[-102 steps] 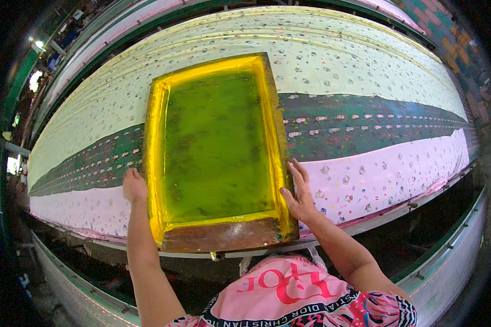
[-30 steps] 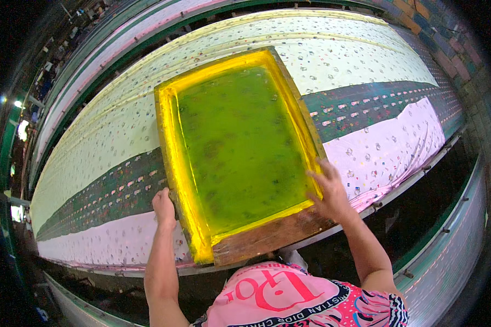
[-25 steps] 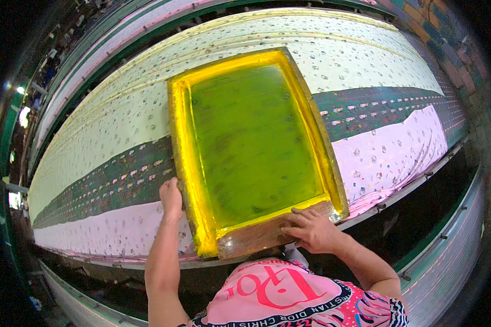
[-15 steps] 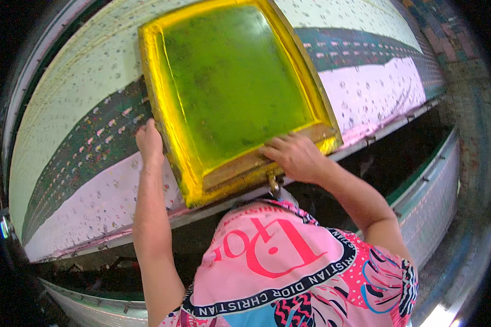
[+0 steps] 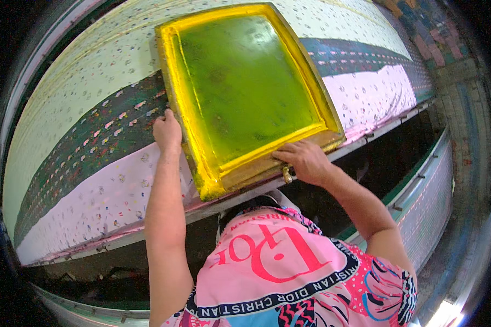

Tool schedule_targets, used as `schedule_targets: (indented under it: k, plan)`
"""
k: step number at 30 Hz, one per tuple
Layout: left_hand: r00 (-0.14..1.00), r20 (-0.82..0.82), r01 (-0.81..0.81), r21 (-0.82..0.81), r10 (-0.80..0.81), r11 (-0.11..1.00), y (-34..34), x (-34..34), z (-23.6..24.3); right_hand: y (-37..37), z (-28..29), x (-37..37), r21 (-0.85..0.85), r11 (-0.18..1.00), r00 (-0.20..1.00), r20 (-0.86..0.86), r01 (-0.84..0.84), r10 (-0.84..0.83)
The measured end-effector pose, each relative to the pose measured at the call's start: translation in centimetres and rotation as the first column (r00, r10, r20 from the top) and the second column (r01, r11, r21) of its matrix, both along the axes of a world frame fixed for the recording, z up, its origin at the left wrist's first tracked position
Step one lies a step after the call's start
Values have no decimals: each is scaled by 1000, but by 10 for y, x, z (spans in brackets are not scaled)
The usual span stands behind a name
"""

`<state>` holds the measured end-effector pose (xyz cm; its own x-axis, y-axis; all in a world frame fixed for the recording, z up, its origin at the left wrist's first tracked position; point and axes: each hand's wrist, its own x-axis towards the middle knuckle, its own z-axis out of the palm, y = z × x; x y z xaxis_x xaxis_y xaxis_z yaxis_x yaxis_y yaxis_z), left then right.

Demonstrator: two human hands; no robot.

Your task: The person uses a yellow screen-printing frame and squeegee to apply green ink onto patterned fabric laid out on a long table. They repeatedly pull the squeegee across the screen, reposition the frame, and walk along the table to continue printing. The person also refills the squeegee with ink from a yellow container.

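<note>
A rectangular printing screen (image 5: 245, 82) with a green translucent mesh and a yellow-coated wooden frame lies slightly askew across a long printing table, over cream cloth, a dark patterned strip and pink cloth. My left hand (image 5: 167, 132) is closed on the frame's left edge. My right hand (image 5: 305, 159) grips the frame's near edge toward its right corner, with fingers curled over the top. Just below that edge a small brass-coloured fitting (image 5: 287, 174) sticks out above the table's metal rail. What lies under the mesh is hidden.
The table's metal rail (image 5: 371, 125) runs along the near side, with a dark gap beyond it. Another long table (image 5: 423, 199) with a metal edge lies at the lower right. A tiled walkway (image 5: 447, 49) runs along the right. My pink patterned shirt fills the lower middle.
My right hand has left the frame's right side for its near edge. The screen has turned and shifted, and it sits higher in view as the camera has tilted.
</note>
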<state>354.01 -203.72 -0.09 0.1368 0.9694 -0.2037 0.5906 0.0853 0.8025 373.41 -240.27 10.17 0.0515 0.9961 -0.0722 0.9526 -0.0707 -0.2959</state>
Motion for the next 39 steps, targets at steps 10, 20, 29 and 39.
schedule_targets:
  k: [10,20,29,39]
  plan:
    - [999,24,-32,39,31,999,-1,-3,-8,79,-29,31,241,970,992,128,-31,0]
    - [993,-24,-116,43,117,992,-10,7,15,308,-54,168,166,984,975,201,61,-94]
    - [969,-105,-213,121,226,970,-14,14,17,457,-60,273,175,983,969,231,53,-93]
    - [946,-184,-251,112,268,962,-17,22,21,490,-42,336,99,991,947,296,95,-120]
